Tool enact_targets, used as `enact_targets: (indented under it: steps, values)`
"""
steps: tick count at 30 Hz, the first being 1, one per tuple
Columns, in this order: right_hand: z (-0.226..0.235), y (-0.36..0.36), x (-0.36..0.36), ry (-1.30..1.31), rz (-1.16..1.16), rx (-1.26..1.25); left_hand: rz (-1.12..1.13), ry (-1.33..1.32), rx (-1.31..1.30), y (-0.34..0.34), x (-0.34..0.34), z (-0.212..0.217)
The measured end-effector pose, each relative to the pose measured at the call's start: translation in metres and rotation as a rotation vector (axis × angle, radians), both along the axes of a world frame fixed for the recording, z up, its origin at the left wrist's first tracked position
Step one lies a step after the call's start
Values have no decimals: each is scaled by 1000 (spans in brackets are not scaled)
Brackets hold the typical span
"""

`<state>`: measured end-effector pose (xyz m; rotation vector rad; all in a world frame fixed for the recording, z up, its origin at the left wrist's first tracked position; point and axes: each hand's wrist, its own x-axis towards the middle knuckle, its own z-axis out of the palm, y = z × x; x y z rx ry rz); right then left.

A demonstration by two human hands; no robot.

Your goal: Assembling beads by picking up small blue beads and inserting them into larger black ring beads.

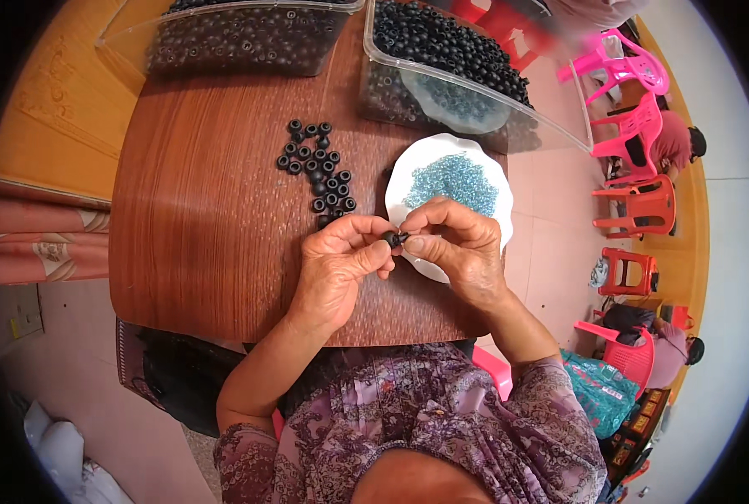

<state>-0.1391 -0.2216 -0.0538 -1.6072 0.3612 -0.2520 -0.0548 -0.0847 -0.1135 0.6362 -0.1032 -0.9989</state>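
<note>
Both of my hands meet over the near edge of the wooden table, fingertips almost touching. Between thumb and forefinger, my left hand [331,270] grips a small black round piece [390,239]. Close against it, my right hand [468,256] pinches something small and dark, mostly hidden by the fingertips. Partly beneath the right hand lies a white wavy-rimmed plate [401,172] with a heap of tiny blue-green translucent beads [454,185]. Beyond my left hand, loose black round pieces with holes [320,165] are scattered in a cluster on the tabletop.
Two clear plastic bins full of black pieces stand at the far side, one left [240,42] and one right [450,55]. The brown table [198,210] has a curved edge. Pink and red chairs [639,139] and seated people are off to the right.
</note>
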Motion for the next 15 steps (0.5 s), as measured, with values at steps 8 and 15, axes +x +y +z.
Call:
enact_targets:
  steps: [8, 15]
  values:
    - [-3, 3, -1, 4, 2, -93, 46, -42, 17, 3, -1, -1]
    - [-1, 9, -2, 75, -54, -11, 100, -149, 71, 5, -2, 2]
